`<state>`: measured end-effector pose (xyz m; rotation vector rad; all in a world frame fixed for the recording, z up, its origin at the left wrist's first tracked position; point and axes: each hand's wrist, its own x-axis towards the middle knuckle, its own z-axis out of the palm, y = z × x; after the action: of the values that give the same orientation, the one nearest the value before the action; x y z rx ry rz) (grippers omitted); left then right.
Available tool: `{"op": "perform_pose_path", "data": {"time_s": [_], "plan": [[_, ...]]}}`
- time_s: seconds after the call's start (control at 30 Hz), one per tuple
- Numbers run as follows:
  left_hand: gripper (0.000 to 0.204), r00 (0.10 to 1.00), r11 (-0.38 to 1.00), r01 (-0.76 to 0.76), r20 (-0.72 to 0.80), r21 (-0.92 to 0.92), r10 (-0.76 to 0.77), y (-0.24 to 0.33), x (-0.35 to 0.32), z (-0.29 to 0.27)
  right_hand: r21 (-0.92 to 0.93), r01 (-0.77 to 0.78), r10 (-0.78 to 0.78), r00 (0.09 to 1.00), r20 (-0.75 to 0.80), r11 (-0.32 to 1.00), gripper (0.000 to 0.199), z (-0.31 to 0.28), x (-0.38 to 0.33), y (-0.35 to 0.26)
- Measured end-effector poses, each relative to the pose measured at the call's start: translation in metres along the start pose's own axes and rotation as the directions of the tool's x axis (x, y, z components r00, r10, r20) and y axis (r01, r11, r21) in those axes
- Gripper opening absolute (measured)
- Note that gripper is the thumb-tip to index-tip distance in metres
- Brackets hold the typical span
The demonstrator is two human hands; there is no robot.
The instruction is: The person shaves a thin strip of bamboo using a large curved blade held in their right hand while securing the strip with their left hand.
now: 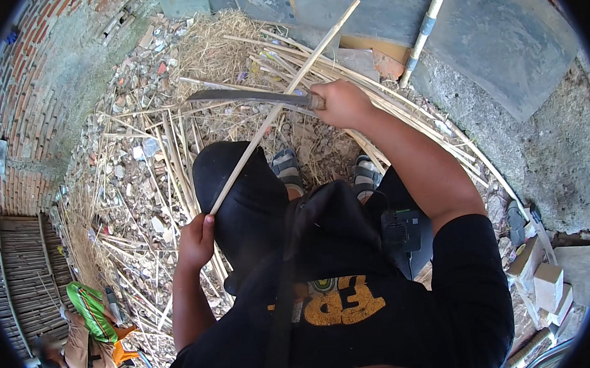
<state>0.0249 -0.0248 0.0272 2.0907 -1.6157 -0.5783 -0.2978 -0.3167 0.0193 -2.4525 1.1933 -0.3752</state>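
Note:
My right hand (342,103) is closed round the short handle of a machete (248,95), whose long dark blade points left. The blade crosses a pale bamboo strip (257,137) near its middle; whether it bites into the strip, I cannot tell. At my left knee, my left hand (198,240) grips the lower end of that strip. From there the strip slants up and away to the right, past the machete, its far end free. My fingers hide the end of the strip and most of the machete's handle.
Long bamboo strips (428,130) lie in a bundle beyond my feet and to the right. More strips (170,155) and dry straw (220,42) cover the rubble on the left. A co-worker (90,342) sits at lower left. Blocks (548,286) stand at lower right; a pole (428,28) leans at the back.

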Motion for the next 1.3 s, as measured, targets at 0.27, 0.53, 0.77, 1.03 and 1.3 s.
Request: {"op": "perform_pose_path", "data": {"time_s": [0.27, 0.53, 0.77, 1.03, 1.3], "plan": [[0.045, 1.000, 0.996, 0.013, -0.022, 0.090, -0.011, 0.007, 0.003, 0.004, 0.056, -0.063, 0.063, 0.998, -0.001, 0.996, 0.030, 0.008, 0.010, 0.030], [0.045, 0.999, 0.999, -0.006, -0.033, 0.032, 0.007, -0.005, -0.005, 0.007, 0.005, -0.019, 0.019, 1.000, -0.020, 1.000, 0.025, -0.004, 0.006, 0.009], [0.045, 0.999, 0.999, 0.004, -0.053, 0.036, -0.002, -0.007, -0.006, 0.007, 0.047, -0.030, 0.032, 0.998, -0.054, 0.998, 0.029, -0.009, 0.004, 0.015], [0.046, 0.994, 1.000, -0.024, -0.106, -0.010, 0.023, -0.004, -0.003, 0.018, 0.124, -0.100, 0.115, 0.986, -0.120, 0.987, 0.030, -0.005, 0.011, 0.042], [0.044, 0.997, 0.998, 0.024, -0.081, 0.063, -0.019, 0.001, -0.009, 0.011, -0.078, 0.097, -0.095, 0.995, 0.027, 0.992, 0.027, -0.011, -0.001, 0.000]]}}
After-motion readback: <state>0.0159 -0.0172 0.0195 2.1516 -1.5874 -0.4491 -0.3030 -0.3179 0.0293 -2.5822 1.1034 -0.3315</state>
